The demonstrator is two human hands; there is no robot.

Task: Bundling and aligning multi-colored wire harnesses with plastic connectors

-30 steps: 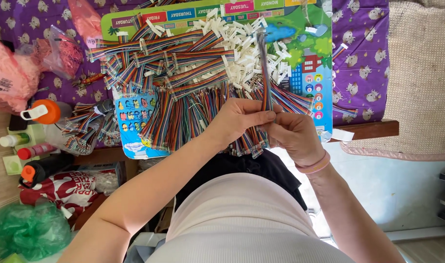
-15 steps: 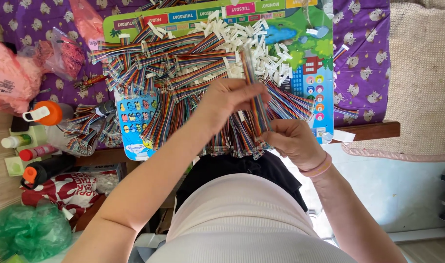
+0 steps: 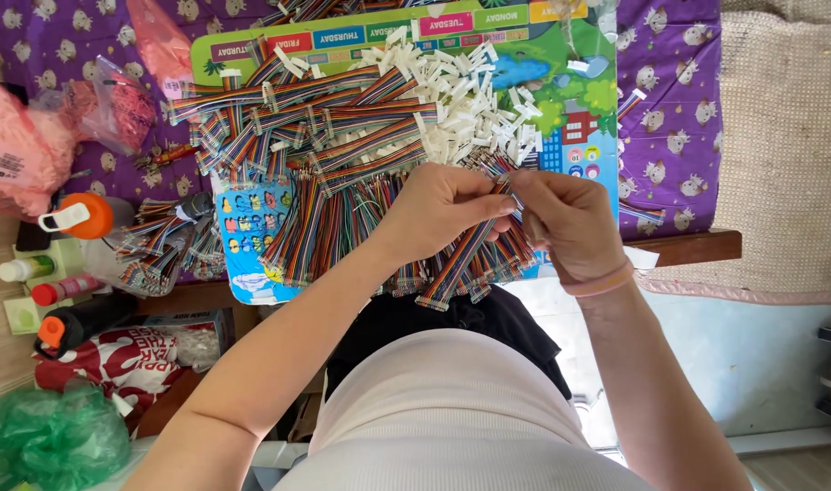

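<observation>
My left hand (image 3: 438, 207) and my right hand (image 3: 568, 223) meet over the near edge of a low table. Together they pinch one end of a rainbow ribbon cable (image 3: 463, 259) that slants down towards me, its white connector at the lower end. Bundles of similar rainbow cables (image 3: 333, 136) lie spread across a colourful picture mat (image 3: 574, 118). A heap of small white plastic connectors (image 3: 456, 100) sits just beyond my hands.
A purple patterned cloth (image 3: 670, 127) covers the table. Left of it stand an orange-capped bottle (image 3: 80, 216), smaller bottles (image 3: 56, 291), pink bags (image 3: 20, 150) and a green bag (image 3: 51, 436). A beige mat (image 3: 788, 136) lies at the right.
My left hand had lifted a cable upright above the pile; now both hands have come together lower down, gripping the cable's end, and it slants towards me.
</observation>
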